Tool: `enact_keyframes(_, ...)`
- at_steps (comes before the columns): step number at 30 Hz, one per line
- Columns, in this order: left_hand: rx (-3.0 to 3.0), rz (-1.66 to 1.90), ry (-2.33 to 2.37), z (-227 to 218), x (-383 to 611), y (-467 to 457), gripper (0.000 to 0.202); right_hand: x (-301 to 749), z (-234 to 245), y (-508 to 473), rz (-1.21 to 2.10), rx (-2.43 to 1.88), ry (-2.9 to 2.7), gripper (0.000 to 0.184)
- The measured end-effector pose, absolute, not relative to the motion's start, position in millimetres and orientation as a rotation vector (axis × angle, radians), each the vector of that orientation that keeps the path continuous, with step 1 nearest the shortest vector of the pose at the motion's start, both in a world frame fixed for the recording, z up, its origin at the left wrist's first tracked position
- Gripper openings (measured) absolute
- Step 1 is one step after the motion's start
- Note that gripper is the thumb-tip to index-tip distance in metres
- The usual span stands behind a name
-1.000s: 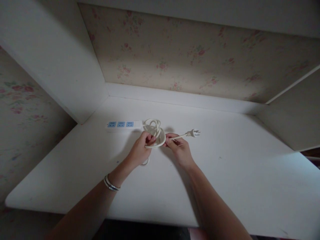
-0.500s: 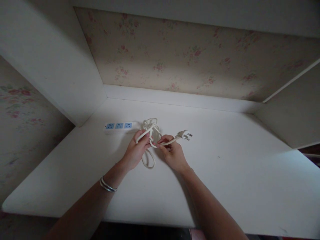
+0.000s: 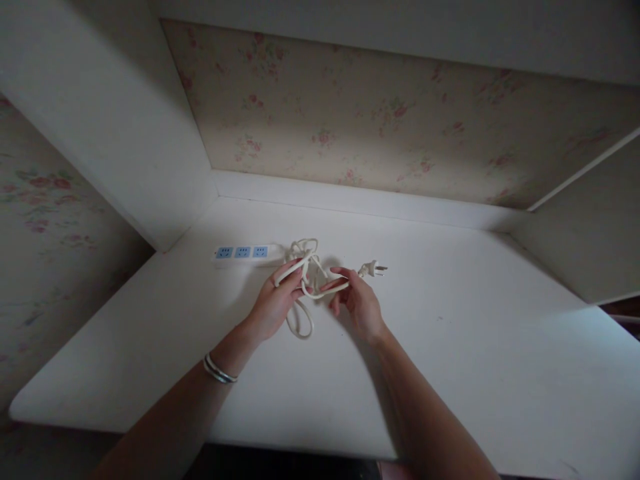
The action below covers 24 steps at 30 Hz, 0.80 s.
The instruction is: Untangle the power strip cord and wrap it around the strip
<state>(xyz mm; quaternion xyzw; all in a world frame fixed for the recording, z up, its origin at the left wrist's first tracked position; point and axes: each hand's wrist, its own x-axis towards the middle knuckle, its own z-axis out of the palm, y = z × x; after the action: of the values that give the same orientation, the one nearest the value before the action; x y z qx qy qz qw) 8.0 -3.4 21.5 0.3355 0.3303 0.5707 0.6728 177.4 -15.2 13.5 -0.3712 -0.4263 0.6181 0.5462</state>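
A white power strip (image 3: 275, 253) with blue socket faces lies on the table, left of my hands. Its cream power cord (image 3: 313, 243) is looped and tangled between the strip and my hands. My left hand (image 3: 274, 297) is closed around several cord loops, and one loop hangs below it onto the tabletop. My right hand (image 3: 360, 303) holds the cord near its plug end, its fingers loosely spread with the cord running across them. Just beyond those fingers the plug (image 3: 373, 269) points right, its metal prongs showing.
The white tabletop (image 3: 475, 373) has a rounded front left corner. A low white ledge (image 3: 350, 208) runs along its back, below flowered wallpaper (image 3: 350, 120). White panels stand at the left (image 3: 125, 133) and right (image 3: 590, 227).
My right hand has moved slightly right along the cord toward the plug, and its fingers have loosened from a pinch. My left hand keeps hold of the loops. The view has shifted slightly.
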Motion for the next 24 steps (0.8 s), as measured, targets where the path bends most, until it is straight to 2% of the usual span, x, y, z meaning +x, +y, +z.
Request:
enact_keyframes(5,0.783,1.265,0.724,21.8,7.3,-3.5,0.023,176.6,8.2,-12.4,1.238,-0.997,-1.027,0.032)
enact_keyframes(7,0.781,1.264,0.723,22.1,7.0,-3.5,0.023,176.1,8.0,-11.9,1.216,-0.981,-1.006,0.031)
enact_keyframes(11,0.761,1.259,0.742,21.0,6.8,-3.1,0.022,175.9,12.2,-12.1,1.256,-0.923,-0.918,0.068)
enact_keyframes(16,0.723,1.253,0.757,19.8,6.1,-2.7,0.026,177.0,20.8,-15.9,1.209,-0.844,-0.867,0.082)
enact_keyframes(18,0.709,1.259,0.756,21.2,5.7,-3.0,0.024,179.7,25.5,-17.8,1.243,-0.785,-0.825,0.077)
enact_keyframes(24,0.687,1.268,0.736,24.4,5.5,-2.6,0.020,187.2,38.8,-19.0,1.419,-0.656,-0.733,0.039)
